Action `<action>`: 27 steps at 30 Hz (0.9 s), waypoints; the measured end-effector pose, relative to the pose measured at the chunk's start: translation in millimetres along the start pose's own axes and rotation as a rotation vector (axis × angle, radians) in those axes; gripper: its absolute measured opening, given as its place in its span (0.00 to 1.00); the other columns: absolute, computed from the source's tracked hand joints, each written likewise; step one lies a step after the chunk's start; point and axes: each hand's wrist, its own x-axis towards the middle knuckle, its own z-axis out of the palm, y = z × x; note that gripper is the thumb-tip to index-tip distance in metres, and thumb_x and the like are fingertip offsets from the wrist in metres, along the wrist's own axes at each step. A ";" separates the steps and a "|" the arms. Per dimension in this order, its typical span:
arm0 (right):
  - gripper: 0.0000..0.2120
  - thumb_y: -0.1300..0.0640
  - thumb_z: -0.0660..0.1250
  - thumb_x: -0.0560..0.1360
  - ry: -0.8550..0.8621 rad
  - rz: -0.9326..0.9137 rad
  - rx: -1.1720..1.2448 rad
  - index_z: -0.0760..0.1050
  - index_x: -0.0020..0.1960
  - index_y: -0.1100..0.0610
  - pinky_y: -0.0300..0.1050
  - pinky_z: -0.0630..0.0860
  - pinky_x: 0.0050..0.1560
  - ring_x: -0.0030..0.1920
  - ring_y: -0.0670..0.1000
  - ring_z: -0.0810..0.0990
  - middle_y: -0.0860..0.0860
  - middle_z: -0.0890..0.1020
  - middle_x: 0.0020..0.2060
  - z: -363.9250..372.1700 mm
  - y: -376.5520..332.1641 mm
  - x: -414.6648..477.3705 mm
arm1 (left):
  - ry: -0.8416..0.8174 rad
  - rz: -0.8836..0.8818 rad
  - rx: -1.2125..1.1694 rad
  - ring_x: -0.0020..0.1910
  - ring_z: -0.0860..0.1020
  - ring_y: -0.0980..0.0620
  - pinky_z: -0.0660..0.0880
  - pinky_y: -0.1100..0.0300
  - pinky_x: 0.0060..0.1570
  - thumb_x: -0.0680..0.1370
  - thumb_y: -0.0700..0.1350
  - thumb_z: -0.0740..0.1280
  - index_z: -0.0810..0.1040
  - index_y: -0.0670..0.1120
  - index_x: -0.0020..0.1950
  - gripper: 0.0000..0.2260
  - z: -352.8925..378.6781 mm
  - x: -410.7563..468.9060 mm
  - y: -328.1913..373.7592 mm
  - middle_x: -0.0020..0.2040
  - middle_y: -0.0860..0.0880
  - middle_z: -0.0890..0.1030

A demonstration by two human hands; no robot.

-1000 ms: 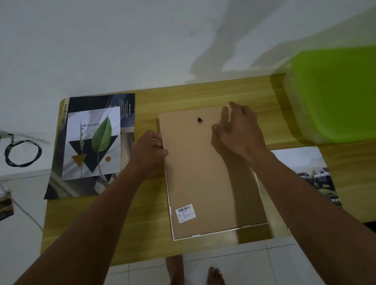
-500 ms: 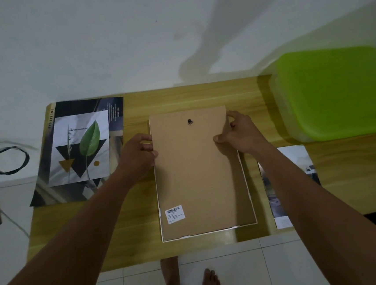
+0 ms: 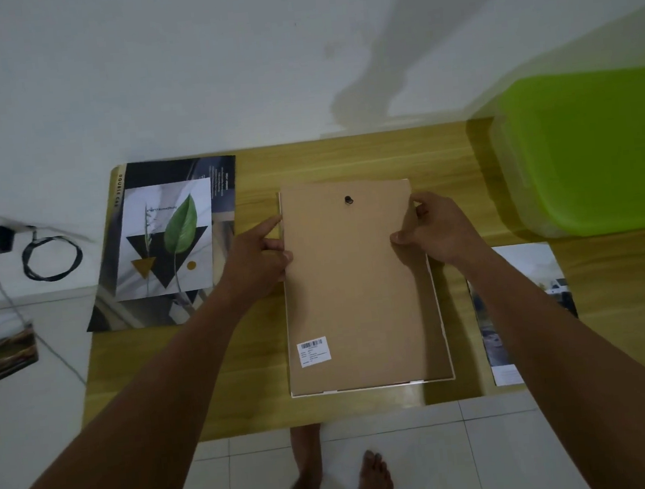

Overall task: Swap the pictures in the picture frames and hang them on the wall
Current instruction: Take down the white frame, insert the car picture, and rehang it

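A white picture frame lies face down on the wooden table. Its brown backing board, with a black hanger near the top and a barcode label low on the left, is lifted at its upper end. My left hand pinches the board's left edge. On the right edge, my right hand grips it too. A leaf picture lies on a dark poster at the table's left. Another picture lies right of the frame, partly under my right arm.
A lime green plastic box stands at the table's back right. A black charger with a coiled cable hangs on the white wall at the left, above a small photo. My bare feet stand on white tiles below the table edge.
My right hand slid from the board's top to its right edge, and both hands now grip the backing board, whose upper end has come up out of the frame.
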 end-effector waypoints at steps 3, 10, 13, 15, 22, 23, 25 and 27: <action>0.26 0.60 0.80 0.65 0.009 0.013 0.010 0.76 0.61 0.58 0.52 0.77 0.59 0.54 0.53 0.80 0.47 0.80 0.49 0.3 2.3 -1.9 | -0.012 0.008 -0.025 0.40 0.79 0.56 0.78 0.62 0.37 0.74 0.31 0.69 0.70 0.46 0.73 0.28 -3.0 -4.3 -1.5 0.45 0.50 0.79; 0.28 0.62 0.78 0.67 -0.029 -0.036 0.081 0.75 0.66 0.55 0.44 0.79 0.48 0.49 0.51 0.83 0.49 0.83 0.46 0.1 4.2 -7.5 | -0.092 -0.014 -0.064 0.43 0.81 0.53 0.78 0.59 0.36 0.75 0.30 0.67 0.64 0.58 0.75 0.36 -5.3 -10.9 -5.4 0.52 0.49 0.80; 0.30 0.65 0.78 0.67 -0.029 -0.030 0.129 0.74 0.67 0.53 0.39 0.76 0.42 0.43 0.45 0.81 0.45 0.81 0.42 -0.3 1.9 -10.8 | -0.081 0.000 -0.124 0.47 0.81 0.51 0.77 0.60 0.35 0.75 0.30 0.67 0.66 0.59 0.74 0.34 -5.0 -10.9 -5.8 0.58 0.45 0.79; 0.31 0.65 0.78 0.68 -0.034 -0.027 0.152 0.73 0.68 0.54 0.36 0.75 0.40 0.43 0.43 0.79 0.45 0.81 0.43 -0.4 -0.2 -13.8 | -0.077 0.004 -0.180 0.47 0.80 0.49 0.74 0.59 0.35 0.76 0.30 0.66 0.68 0.60 0.73 0.33 -6.0 -9.6 -5.4 0.58 0.45 0.80; 0.34 0.62 0.77 0.69 -0.029 -0.043 0.206 0.70 0.72 0.53 0.35 0.73 0.43 0.53 0.50 0.78 0.46 0.78 0.48 -2.4 -8.0 -23.1 | -0.069 -0.031 -0.234 0.52 0.80 0.45 0.72 0.49 0.49 0.78 0.32 0.62 0.70 0.63 0.71 0.30 -13.3 -4.8 -6.5 0.56 0.51 0.83; 0.34 0.62 0.77 0.70 -0.023 -0.046 0.222 0.68 0.73 0.52 0.34 0.72 0.42 0.54 0.50 0.77 0.43 0.76 0.46 -3.2 -8.7 -23.9 | -0.069 -0.037 -0.236 0.53 0.80 0.46 0.73 0.49 0.49 0.78 0.32 0.62 0.69 0.62 0.72 0.30 -13.7 -5.3 -6.0 0.57 0.51 0.83; 0.35 0.63 0.76 0.71 -0.023 -0.055 0.248 0.67 0.74 0.50 0.34 0.71 0.43 0.55 0.49 0.75 0.41 0.75 0.46 -4.9 -10.7 -26.7 | -0.068 -0.049 -0.239 0.53 0.81 0.47 0.76 0.51 0.49 0.79 0.32 0.61 0.68 0.61 0.73 0.30 -13.8 -6.4 -5.2 0.57 0.51 0.83; 0.34 0.63 0.76 0.71 -0.023 -0.056 0.233 0.68 0.73 0.50 0.35 0.72 0.42 0.52 0.49 0.77 0.42 0.75 0.46 -5.2 -12.8 -29.8 | -0.066 -0.058 -0.233 0.54 0.81 0.47 0.77 0.53 0.47 0.79 0.32 0.62 0.68 0.60 0.73 0.29 -12.8 -6.6 -6.1 0.57 0.50 0.83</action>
